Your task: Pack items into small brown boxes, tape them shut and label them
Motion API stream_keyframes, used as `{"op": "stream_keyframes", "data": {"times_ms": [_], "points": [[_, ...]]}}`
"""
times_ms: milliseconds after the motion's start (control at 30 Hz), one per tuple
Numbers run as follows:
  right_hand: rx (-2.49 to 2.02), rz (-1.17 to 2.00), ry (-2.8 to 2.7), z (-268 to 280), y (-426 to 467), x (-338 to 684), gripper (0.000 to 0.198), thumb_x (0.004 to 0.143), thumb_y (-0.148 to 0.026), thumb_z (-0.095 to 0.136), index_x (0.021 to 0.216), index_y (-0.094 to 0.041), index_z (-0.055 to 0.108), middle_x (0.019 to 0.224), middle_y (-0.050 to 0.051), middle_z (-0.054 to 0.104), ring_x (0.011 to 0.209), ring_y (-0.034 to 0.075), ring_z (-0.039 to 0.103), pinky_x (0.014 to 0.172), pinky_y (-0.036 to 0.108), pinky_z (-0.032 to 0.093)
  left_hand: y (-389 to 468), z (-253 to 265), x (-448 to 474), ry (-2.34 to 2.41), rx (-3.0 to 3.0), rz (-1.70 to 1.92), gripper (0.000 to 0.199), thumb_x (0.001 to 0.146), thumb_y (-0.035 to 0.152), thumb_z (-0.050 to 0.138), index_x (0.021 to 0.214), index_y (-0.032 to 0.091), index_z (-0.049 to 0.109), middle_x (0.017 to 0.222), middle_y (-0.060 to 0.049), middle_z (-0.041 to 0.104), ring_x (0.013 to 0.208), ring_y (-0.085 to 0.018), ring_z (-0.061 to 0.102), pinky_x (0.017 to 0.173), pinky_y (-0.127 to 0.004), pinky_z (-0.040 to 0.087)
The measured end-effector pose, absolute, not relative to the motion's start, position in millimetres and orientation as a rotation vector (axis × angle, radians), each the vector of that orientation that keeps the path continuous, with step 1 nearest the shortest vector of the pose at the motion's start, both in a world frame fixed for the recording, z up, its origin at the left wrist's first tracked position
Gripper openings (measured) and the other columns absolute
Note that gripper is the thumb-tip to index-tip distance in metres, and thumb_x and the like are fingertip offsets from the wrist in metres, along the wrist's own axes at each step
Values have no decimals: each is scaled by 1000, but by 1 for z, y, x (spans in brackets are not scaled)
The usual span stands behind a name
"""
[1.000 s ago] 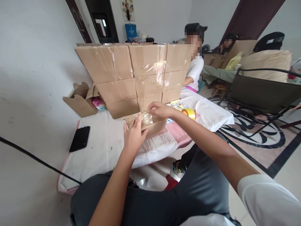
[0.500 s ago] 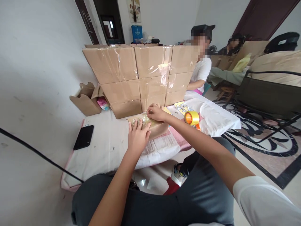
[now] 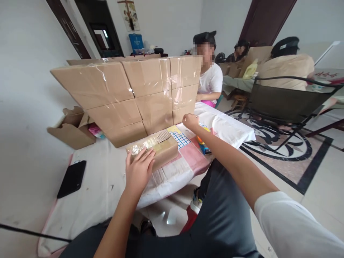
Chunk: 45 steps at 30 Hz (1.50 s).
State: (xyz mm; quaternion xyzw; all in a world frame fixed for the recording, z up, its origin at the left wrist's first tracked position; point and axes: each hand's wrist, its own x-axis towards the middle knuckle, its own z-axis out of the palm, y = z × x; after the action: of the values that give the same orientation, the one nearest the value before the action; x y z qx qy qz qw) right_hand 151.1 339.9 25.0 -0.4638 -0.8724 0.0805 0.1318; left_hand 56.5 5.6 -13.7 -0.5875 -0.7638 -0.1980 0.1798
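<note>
Worked at the bench, facing stacked cartons, with a small carton set in front. Rested the left hand, fingers spread, on its left end; held the right hand curled and apart, unclear whether pinching anything. Risked knocking the half-hidden tape dispenser through a low sweep.

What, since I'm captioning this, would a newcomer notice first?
Probably the wall of cardboard boxes, stacked three high on the cloth-covered table. In front, the left hand rests on a single taped box. Rightward, a bold floor pattern lies beneath a chair.
</note>
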Motion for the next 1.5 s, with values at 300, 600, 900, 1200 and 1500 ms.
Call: {"op": "stream_keyframes", "data": {"times_ms": [300,600,900,1200,1500], "points": [[-1284,400,-2835,4,382,180,28,86,-26,65,113,-20,70,127,12,68,120,30,60,103,40,45,-12,-3,18,-2263,-1510,-384,34,100,34,45,128,31,64,124,-2,73,110,-24,69,111,-48,36],[-1607,738,-2610,-50,329,117,108,55,-34,93,144,1,42,143,39,44,135,49,44,104,59,43,-5,-2,14,-2325,-1372,-329,34,100,34,43,127,27,62,125,-4,72,114,-25,67,108,-48,40],[-1093,1352,-2281,-38,335,162,16,84,-20,60,93,-10,70,84,7,72,76,18,67,68,26,51,-13,-8,11,-2198,-1419,-386,30,97,31,48,122,28,64,120,-3,75,110,-26,69,102,-46,41],[-438,1676,-1762,-18,269,227,40,86,-54,61,69,-19,56,63,-3,51,59,12,47,58,26,39,24,4,58,-1892,-1436,-702,18,90,24,62,107,26,69,107,-2,77,99,-23,70,96,-39,41],[-249,1912,-1396,-17,243,232,26,84,-42,70,96,-24,56,79,-3,61,70,14,55,68,27,45,115,9,140,-2088,-1524,-838,57,91,47,61,141,22,49,149,-14,54,133,-32,53,107,-50,40]]}}
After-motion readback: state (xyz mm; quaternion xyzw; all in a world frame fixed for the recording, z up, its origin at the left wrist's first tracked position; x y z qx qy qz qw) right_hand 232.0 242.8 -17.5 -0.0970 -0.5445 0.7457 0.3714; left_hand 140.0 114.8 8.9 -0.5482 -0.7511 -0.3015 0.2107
